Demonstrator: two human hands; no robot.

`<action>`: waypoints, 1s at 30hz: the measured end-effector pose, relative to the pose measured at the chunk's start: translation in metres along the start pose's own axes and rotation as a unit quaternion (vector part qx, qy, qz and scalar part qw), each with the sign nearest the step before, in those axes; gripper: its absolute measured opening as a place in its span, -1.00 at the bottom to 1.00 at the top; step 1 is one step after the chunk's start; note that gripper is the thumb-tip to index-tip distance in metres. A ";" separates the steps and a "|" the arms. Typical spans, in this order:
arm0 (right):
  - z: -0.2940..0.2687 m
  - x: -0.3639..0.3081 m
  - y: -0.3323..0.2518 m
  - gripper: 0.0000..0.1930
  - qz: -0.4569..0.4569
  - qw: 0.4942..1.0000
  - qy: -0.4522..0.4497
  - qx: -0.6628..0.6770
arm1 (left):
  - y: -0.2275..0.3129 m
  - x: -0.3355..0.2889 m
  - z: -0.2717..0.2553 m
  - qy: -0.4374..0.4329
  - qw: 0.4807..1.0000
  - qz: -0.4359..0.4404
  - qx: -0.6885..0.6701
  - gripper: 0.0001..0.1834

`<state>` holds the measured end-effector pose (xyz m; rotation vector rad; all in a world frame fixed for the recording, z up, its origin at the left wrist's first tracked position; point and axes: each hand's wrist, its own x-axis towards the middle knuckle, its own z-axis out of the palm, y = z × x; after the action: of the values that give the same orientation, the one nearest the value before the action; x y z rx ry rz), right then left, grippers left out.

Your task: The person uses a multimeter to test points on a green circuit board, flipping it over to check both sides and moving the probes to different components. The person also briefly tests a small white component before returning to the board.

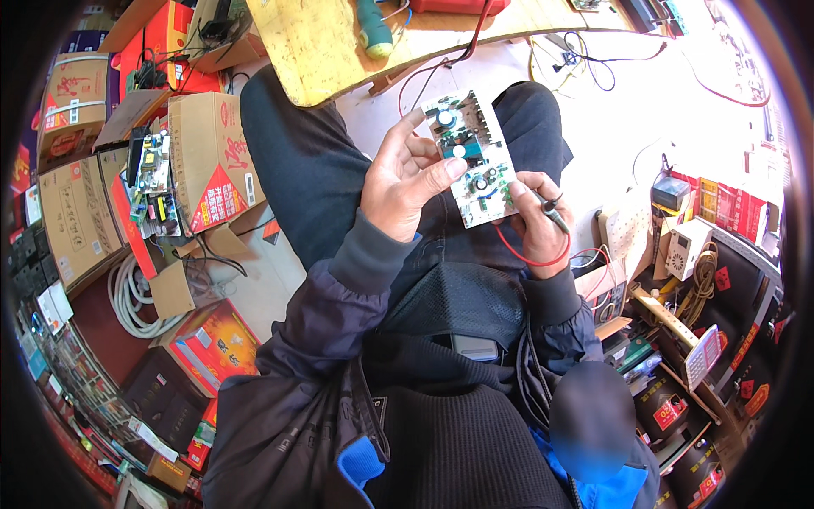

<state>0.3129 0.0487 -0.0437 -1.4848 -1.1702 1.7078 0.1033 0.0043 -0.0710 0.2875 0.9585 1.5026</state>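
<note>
A white circuit board (500, 163) carrying capacitors, a blue-green transformer and a dark row of parts along one side is held up tilted over my lap. My left hand (407, 180) grips its left edge, thumb lying across the front and fingers behind. At the board's lower right, my right hand (539, 222) is closed around a dark pen-like test probe (554, 215), its fingertips at the board's edge. A red wire (519, 254) loops below the board and across that hand. Whether the probe's tip touches the board cannot be made out.
Ahead is a yellow worktable (318, 42) with a green-handled tool (373, 30) near its edge. Cardboard boxes (216, 161) stand at left, one bearing loose circuit boards (154, 182), beside a coiled grey hose (136, 297). Cluttered shelves and a white box (685, 248) are at right.
</note>
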 end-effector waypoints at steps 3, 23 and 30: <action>0.001 0.000 0.001 -0.79 -0.024 0.999 -0.001 -0.040 | 0.004 -0.003 -0.001 0.009 0.997 0.021 0.072 0.02; 0.025 0.007 -0.008 -0.79 -0.047 0.990 -0.132 -0.017 | 0.029 -0.027 -0.019 0.028 0.996 -0.014 0.078 0.00; 0.025 0.008 -0.006 -0.73 -0.013 0.988 -0.155 -0.015 | 0.032 -0.023 -0.027 0.030 0.997 -0.041 0.050 -0.04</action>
<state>0.2865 0.0528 -0.0420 -1.2440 -1.3720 1.9614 0.0671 -0.0233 -0.0574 0.2728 1.0840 1.3973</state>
